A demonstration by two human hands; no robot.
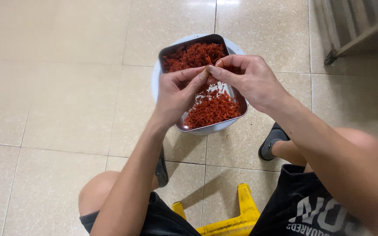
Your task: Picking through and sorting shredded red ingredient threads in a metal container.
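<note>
Both hands meet right over the tray: the left hand (176,94) comes in from seven o'clock, the right hand (249,78) from four o'clock, and their fingertips (210,71) pinch together on one small red piece, too small to tell more than its colour. Thumbs and forefingers are closed on it, and the other fingers curl loosely behind.

Just below them sits the metal tray (239,101), square with rounded corners, resting on a pale round basin (155,81) that peeks out on its nine o'clock side. Red shreds (195,54) heap thickly at the tray's twelve o'clock end, and a second mound (213,110) lies at six o'clock. Between the two, right under the fingers, a bare patch (213,89) of shiny metal shows with only a few scraps scattered on it.

As a judgement: the picking looks well under way but far from finished. Two heaps and a cleared strip between them suggest some sorting has been done, yet plenty of red material sits in both heaps, and which heap is the finished one I cannot tell.

Further out, there are tan floor tiles (66,87) all round, a dark sandal (272,142) at five o'clock from the tray, a yellow stool (237,220) between the knees at six, and a metal frame (355,30) at two o'clock.
</note>
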